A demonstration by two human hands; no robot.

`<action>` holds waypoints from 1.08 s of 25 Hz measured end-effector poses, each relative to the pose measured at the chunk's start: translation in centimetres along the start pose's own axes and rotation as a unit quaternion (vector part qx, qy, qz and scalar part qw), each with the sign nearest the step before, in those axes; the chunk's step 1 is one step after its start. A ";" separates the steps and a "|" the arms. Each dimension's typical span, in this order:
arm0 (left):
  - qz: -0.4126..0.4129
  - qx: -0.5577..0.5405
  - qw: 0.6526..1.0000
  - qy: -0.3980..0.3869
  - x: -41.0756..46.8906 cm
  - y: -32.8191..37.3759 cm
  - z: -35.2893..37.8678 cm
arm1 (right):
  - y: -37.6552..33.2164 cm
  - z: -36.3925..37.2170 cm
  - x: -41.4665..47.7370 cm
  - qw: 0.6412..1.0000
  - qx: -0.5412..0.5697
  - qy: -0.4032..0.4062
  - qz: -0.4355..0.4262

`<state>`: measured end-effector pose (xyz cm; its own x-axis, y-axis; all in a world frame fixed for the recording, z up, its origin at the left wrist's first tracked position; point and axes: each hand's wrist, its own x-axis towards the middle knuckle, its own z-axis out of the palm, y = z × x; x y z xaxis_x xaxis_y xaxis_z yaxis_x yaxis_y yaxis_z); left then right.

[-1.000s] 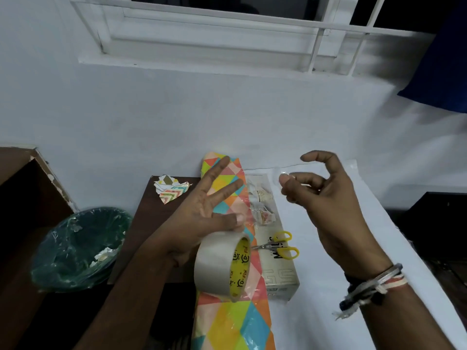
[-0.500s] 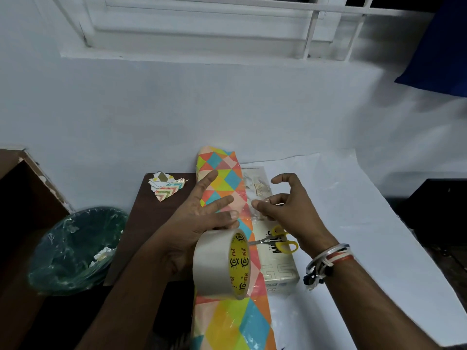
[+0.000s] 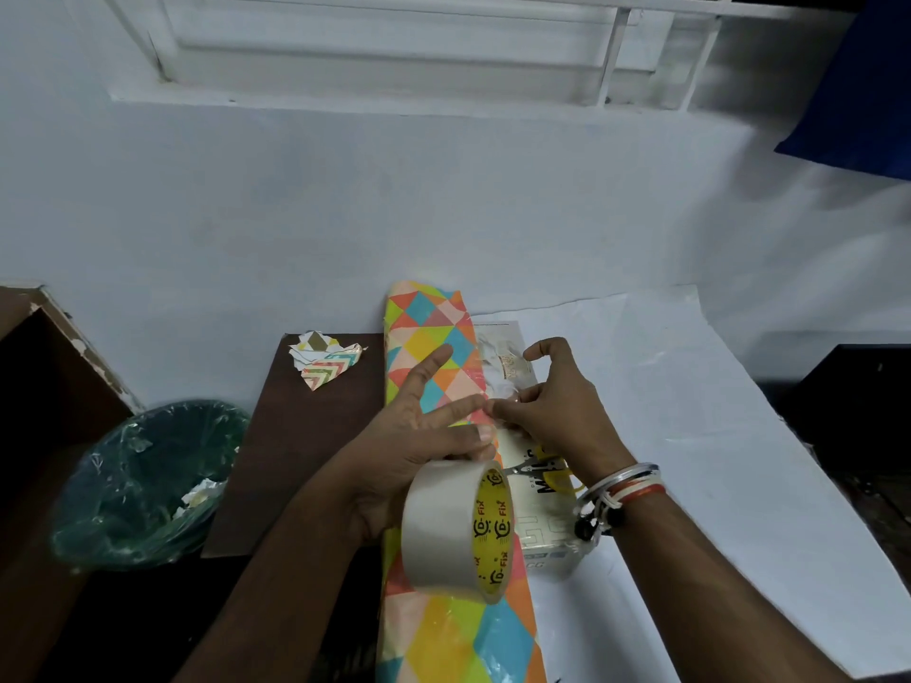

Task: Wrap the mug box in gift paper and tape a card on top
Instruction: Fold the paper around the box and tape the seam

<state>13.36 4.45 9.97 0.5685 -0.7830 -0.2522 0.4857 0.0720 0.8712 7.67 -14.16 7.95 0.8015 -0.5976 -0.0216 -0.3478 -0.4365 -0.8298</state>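
Note:
The white mug box point(image 3: 547, 539) lies on the white underside of the spread gift paper point(image 3: 690, 436). A flap of colourful triangle-patterned gift paper point(image 3: 424, 337) is folded up along the box's left side. My left hand point(image 3: 419, 436) holds a roll of clear tape point(image 3: 456, 527) with thumb and a finger, while its other fingers lie stretched flat on the flap. My right hand point(image 3: 552, 406) pinches a small piece of clear tape at the flap's edge on top of the box. Yellow-handled scissors point(image 3: 542, 468) rest on the box, partly hidden by my right wrist.
A brown board point(image 3: 296, 436) at left carries a heap of paper scraps point(image 3: 325, 362). A green bin lined with plastic point(image 3: 148, 480) stands lower left, beside a brown cabinet point(image 3: 39, 367). The wall point(image 3: 443, 189) rises right behind the work.
My right hand came down from the air with the tape piece to the flap's edge on the box. My left hand kept the roll and stayed on the flap.

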 end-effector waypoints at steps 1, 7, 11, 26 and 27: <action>-0.011 0.004 1.000 0.006 0.3 -0.2 0.1 | -0.1 0.1 0.0 1.000 -0.020 0.006 -0.009; -0.044 -0.037 0.997 0.057 0.6 0.2 0.1 | -0.3 0.0 0.0 0.995 -0.092 0.037 -0.032; -0.043 -0.054 0.995 0.067 0.4 0.3 0.6 | 0.8 -0.3 0.5 0.990 -0.114 0.077 -0.003; -0.011 0.016 0.997 0.075 0.5 0.0 1.2 | 0.6 -2.5 -0.2 0.990 -0.129 -0.050 -0.031; -0.008 0.022 0.997 0.073 0.4 0.1 1.3 | 0.4 -2.8 -0.3 0.990 -0.127 -0.052 -0.036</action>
<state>12.78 3.38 10.53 0.6529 -0.6856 -0.3219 0.4680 0.0309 0.8832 5.93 -16.01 9.14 0.8693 -0.4931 -0.0359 -0.3893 -0.6380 -0.6643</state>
